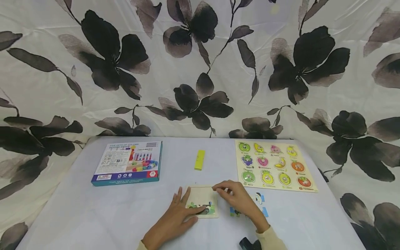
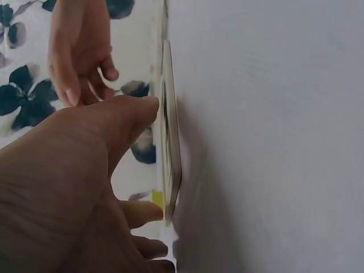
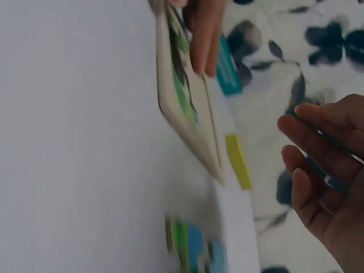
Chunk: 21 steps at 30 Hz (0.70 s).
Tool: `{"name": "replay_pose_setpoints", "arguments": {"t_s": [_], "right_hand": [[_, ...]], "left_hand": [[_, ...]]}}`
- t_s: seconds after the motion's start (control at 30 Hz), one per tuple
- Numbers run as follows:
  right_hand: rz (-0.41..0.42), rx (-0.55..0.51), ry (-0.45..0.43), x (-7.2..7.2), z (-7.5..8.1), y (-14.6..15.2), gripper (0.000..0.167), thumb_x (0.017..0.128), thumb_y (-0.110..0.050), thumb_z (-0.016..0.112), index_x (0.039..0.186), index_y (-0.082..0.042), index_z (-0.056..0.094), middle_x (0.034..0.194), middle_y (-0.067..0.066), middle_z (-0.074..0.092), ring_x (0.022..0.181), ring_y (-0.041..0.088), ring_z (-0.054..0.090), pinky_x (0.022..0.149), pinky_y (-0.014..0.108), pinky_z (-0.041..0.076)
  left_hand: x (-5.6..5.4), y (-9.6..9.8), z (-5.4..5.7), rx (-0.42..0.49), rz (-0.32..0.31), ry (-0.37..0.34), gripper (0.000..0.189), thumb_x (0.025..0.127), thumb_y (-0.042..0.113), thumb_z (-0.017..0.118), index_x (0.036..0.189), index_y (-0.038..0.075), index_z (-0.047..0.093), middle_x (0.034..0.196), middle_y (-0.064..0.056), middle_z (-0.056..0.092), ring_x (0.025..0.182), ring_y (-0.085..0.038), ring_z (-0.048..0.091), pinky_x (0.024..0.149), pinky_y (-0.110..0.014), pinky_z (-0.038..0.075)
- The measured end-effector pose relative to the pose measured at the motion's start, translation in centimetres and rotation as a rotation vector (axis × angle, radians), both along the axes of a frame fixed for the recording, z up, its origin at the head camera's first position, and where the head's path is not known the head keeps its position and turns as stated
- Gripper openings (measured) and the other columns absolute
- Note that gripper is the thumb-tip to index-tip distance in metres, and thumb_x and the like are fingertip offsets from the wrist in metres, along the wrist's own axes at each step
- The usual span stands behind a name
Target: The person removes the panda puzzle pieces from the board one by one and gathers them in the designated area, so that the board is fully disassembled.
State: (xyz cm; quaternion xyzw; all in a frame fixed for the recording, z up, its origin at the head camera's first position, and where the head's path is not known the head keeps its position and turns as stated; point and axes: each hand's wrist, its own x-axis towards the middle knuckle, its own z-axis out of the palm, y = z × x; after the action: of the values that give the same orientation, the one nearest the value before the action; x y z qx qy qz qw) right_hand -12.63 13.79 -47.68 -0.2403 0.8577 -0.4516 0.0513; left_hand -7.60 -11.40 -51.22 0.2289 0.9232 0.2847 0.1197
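Resting my left hand (image 1: 176, 216) on the tray (image 1: 200, 194), I have its fingers spread, its thumb across the picture (image 1: 213, 209), gripping nothing. My right hand (image 1: 235, 197) is by the tray's far right corner, fingers loosely bent; I cannot tell whether it holds anything. The tray lies on the bench (image 1: 78, 218), loose pieces (image 1: 265, 211) to its right, the yellow block (image 1: 199, 160) beyond, box (image 1: 126, 163) and fruit board (image 1: 273, 165) either side.
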Motion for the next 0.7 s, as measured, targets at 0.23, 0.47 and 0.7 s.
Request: {"name": "replay_pose_setpoints", "arguments": {"t_s": [0.23, 0.47, 0.7], "right_hand": [[0.138, 0.049, -0.050, -0.6, -1.0, -4.4, 0.018, 0.094, -0.012, 0.060, 0.106, -0.008, 0.073, 0.101, -0.001, 0.071, 0.084, 0.005, 0.058, 0.072, 0.022, 0.050], [0.196, 0.089, -0.046, -0.5, -2.1, -5.9, 0.018, 0.092, -0.010, 0.060, 0.103, -0.007, 0.074, 0.098, -0.004, 0.071, 0.087, 0.003, 0.057, 0.081, 0.025, 0.048], [0.218, 0.096, -0.023, -0.3, -2.6, -6.2, 0.019, 0.092, -0.009, 0.059, 0.103, -0.006, 0.073, 0.095, -0.005, 0.067, 0.088, 0.003, 0.056, 0.083, 0.026, 0.048]], "left_hand": [[0.7, -0.8, 0.3, -0.041, 0.024, -0.012, 0.036, 0.093, 0.041, 0.059, 0.129, 0.042, 0.059, 0.154, -0.028, 0.018, 0.140, -0.056, 0.000, 0.110, -0.067, 0.010], [1.0, -1.0, 0.0, -0.003, -0.008, 0.032, 0.036, 0.093, 0.042, 0.058, 0.129, 0.036, 0.061, 0.152, -0.033, 0.019, 0.137, -0.060, 0.003, 0.109, -0.069, 0.009], [1.2, -1.0, 0.3, 0.016, -0.028, 0.061, 0.038, 0.094, 0.043, 0.056, 0.130, 0.033, 0.060, 0.152, -0.034, 0.018, 0.136, -0.061, 0.003, 0.108, -0.070, 0.011]]}}
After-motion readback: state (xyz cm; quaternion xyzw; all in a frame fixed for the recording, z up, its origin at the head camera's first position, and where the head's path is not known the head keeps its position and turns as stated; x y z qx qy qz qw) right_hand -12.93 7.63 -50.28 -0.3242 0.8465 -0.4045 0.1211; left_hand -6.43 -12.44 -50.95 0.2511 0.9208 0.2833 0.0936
